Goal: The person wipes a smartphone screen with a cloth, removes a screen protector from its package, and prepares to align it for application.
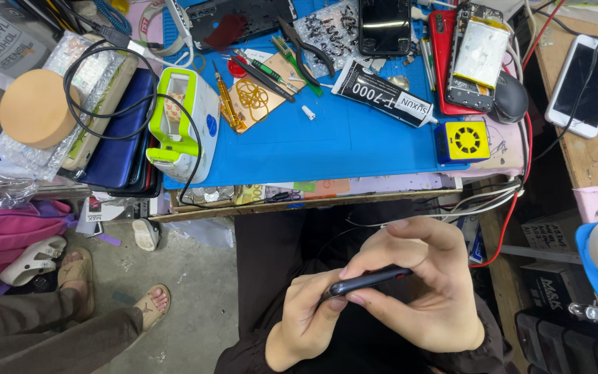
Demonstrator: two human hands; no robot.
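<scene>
Low over my lap, both hands hold a thin dark smartphone (pixel 368 280) edge-on. My left hand (pixel 306 315) cups its lower left end from beneath. My right hand (pixel 423 284) wraps over the top, fingers curled along its upper edge and thumb under it. The phone's face is hidden. Ahead lies the blue work mat (pixel 327 142) on the bench, well above both hands.
On the mat: a black glue tube (pixel 382 93), a green-white tape dispenser (pixel 181 125), screwdrivers (pixel 226 104), tweezers, an opened red phone with battery (pixel 472 59), a yellow square box (pixel 464 140). A white phone (pixel 585 86) lies right. Another person's sandalled feet (pixel 115 291) are at left.
</scene>
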